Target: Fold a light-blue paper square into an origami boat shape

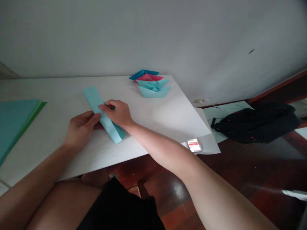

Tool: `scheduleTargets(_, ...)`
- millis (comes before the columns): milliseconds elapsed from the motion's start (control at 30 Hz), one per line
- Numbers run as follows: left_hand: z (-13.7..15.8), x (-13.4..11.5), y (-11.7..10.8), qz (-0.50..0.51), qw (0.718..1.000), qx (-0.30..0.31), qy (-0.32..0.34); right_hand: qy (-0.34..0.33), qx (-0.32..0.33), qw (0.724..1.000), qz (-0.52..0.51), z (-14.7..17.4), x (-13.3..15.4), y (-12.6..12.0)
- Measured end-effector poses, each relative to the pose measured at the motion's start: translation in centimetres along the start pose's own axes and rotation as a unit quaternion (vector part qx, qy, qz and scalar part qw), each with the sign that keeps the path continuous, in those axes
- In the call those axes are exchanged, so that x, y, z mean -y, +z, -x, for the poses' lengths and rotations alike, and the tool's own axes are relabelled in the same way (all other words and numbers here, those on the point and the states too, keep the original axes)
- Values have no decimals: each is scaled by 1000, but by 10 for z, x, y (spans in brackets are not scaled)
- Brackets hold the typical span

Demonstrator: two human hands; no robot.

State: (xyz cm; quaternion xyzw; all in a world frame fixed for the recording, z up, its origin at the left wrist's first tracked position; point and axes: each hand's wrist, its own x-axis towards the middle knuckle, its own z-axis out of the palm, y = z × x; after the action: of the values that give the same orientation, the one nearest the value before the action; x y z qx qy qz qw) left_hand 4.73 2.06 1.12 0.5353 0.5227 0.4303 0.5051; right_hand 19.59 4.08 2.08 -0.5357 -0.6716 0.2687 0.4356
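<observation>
A light blue strip of folded paper (pixel 109 124) is held at a slant above the white table, its layers parted at the near end. My left hand (pixel 82 126) pinches its left edge near the middle, thumb on top and fingers underneath. From the right, my right hand (pixel 118 111) grips the opposite edge, thumb on the paper's face and fingers curled behind. Beyond my right hand, several folded paper boats (pixel 153 92) stand in a close row, light blue ones in front, then pink and dark blue.
A stack of blue and green paper sheets (pixel 16 118) lies at the table's left. The white table (pixel 165 118) meets the wall behind. A black bag (pixel 259 123) rests to the right, beyond the table's edge. Below is a dark red wooden floor (pixel 230 179).
</observation>
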Motion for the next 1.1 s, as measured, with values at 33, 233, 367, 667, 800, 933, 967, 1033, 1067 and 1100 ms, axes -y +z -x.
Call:
scheduleTargets(33, 0, 0, 0, 35, 999, 1, -6, 1, 0, 1000, -12, -1, -2, 1)
scheduleTargets(233, -3, -2, -9, 146, 989, -21, -11, 2, 67, 991, -113, -7, -6, 0)
scheduleTargets(367, -7, -5, -33, 156, 984, -74, 44, -6, 185, 974, -132, -7, -1, -7)
scheduleTargets(667, 17, 4, -68, -118, 986, 69, 100, -32, 361, 931, -45, -7, 4, -14)
scheduleTargets(800, 20, 8, -70, -209, 956, 96, 184, -67, 411, 909, -4, -15, 15, -14)
scheduleTargets(933, 21, 12, -79, -268, 951, 36, 148, -8, 467, 884, 13, -21, 17, -36)
scheduleTargets(967, 22, 13, -81, -271, 952, 27, 139, 13, 487, 873, 33, -22, 14, -45)
scheduleTargets(1033, 25, 13, -85, -273, 952, 24, 137, 33, 472, 878, 67, -20, 9, -60)
scheduleTargets(1067, 26, 12, -86, -273, 951, 27, 140, 36, 453, 887, 84, -17, 6, -66)
scheduleTargets(1100, 27, 11, -87, -272, 951, 35, 142, 40, 434, 894, 100, -14, 3, -69)
